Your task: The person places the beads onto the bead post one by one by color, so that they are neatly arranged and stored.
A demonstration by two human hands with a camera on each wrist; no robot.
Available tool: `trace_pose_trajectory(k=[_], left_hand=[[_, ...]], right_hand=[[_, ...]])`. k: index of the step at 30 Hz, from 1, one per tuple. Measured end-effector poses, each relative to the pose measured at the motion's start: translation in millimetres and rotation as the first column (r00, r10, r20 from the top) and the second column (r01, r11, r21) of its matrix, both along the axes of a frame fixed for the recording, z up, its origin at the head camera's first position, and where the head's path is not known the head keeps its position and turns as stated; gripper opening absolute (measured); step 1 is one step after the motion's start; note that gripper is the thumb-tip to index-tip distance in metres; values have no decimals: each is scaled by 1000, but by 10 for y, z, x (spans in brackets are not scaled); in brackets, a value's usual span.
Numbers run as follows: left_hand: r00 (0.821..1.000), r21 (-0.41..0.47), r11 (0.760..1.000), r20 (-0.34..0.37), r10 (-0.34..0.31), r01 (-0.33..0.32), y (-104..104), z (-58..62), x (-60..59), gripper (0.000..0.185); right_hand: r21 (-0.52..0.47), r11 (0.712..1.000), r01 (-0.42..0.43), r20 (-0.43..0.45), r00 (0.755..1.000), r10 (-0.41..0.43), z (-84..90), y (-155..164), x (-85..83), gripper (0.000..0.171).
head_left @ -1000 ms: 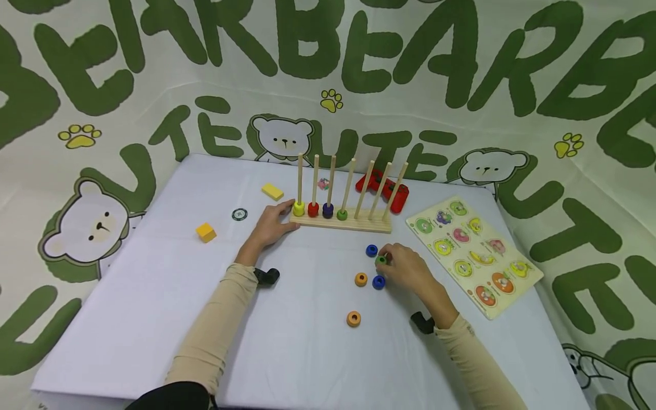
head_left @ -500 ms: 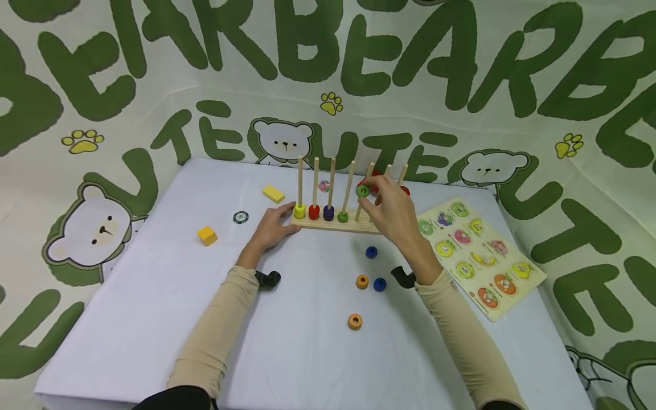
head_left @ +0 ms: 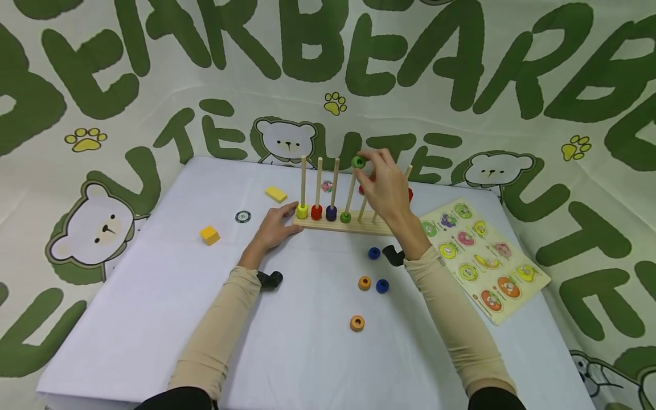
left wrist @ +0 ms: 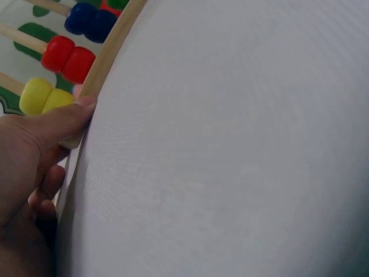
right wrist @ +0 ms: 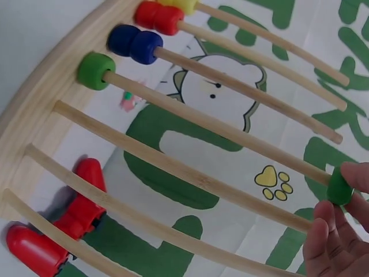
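Observation:
A wooden peg rack point(head_left: 353, 226) with a row of upright pegs stands at the back of the table. Yellow beads point(left wrist: 46, 97), red beads point(left wrist: 68, 59) and blue beads point(left wrist: 90, 23) sit in pairs on its first three pegs, and a single green bead point(right wrist: 95, 71) on the fourth. My left hand point(head_left: 274, 230) grips the rack's left end, thumb on the front edge. Between thumb and fingers my right hand point(head_left: 385, 191) pinches another green bead point(right wrist: 340, 187), right at the top of the fourth peg.
Blue beads point(head_left: 382, 286) and orange beads point(head_left: 357, 323) lie in front of the rack. A fruit puzzle board point(head_left: 484, 259) is at right, a red game controller point(right wrist: 57, 231) behind the rack. Left are a yellow block point(head_left: 275, 194), an orange cube point(head_left: 209, 235) and a round chip point(head_left: 243, 216).
My right hand has picked the green bead off the table and carried it up and left to the fourth peg's tip. My left hand stays on the rack.

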State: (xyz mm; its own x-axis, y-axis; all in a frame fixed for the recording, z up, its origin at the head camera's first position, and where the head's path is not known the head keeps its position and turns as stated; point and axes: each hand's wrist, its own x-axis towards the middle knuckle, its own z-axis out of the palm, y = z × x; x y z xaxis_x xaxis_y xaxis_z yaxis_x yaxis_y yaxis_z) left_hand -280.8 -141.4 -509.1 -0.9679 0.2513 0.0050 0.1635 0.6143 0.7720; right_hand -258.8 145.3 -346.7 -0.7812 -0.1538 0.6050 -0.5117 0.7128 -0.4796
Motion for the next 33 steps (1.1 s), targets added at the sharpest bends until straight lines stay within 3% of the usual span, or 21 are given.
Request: trace_pose_trajectory(k=[8,15,21,24,26,29,33], left_hand=[[1000,9,1000,12,3,-3,4,-8,9,76],[1000,14,1000,5,4,-4,6,2,8,76],[1000,12,1000,10,7,-7,1,-7,24,76],[1000,12,1000,13,5,-6,8,-9,32,75],[1000,5,1000,15,3,-4,13,-12,29,75],[1000,-7,1000,16,6,-6,14,-13,17,76],[1000,-12,1000,8,1,-1,-1,3,-3,76]], right_hand=[[92,995,30,88,995,-39,-32,-8,-16,36],[104,994,43,96,994,-53,-60,-4,-14,39],[20,999,26,-10,1000,-25,-125,52,68,40],[-37,999,18,-84,996,-21,-194,127,189,34],[-38,999,10,-88,996,-13,-264,197,308,28],[18,1000,-1,-10,1000,1,-402,320,513,19],[145,989,-39,208,978,8,-621,500,775,16]])
